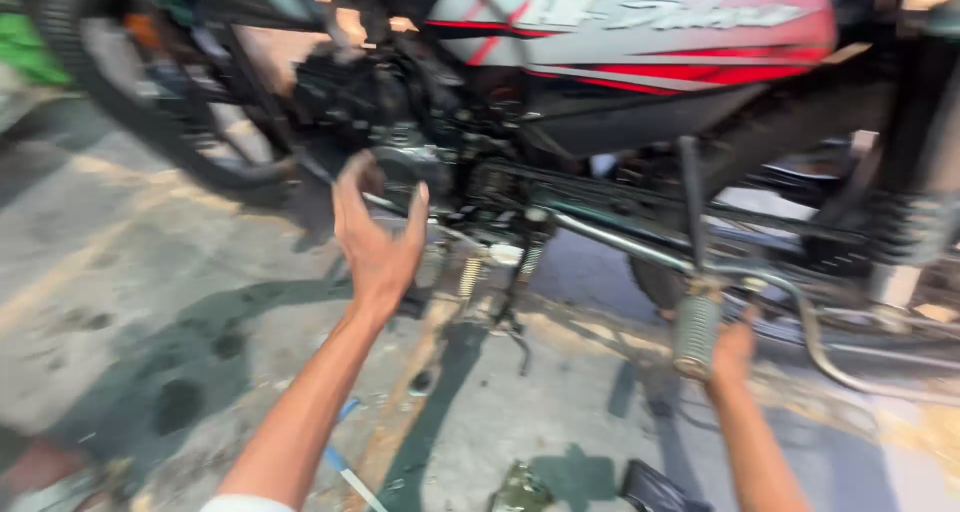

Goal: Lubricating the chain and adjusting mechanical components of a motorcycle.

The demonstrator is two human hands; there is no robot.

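Note:
A motorcycle with a red, white and black fuel tank stands across the top of the head view. My left hand is raised with fingers apart, empty, just in front of the dark engine case. My right hand reaches to the grey ribbed footrest low on the frame and touches its right side; whether it grips the footrest is unclear. The picture is blurred by motion.
The front wheel sits at the upper left. A chrome pipe runs low to the right, near a rear shock spring. The stand rests on stained concrete ground. Small dark objects lie at the bottom edge.

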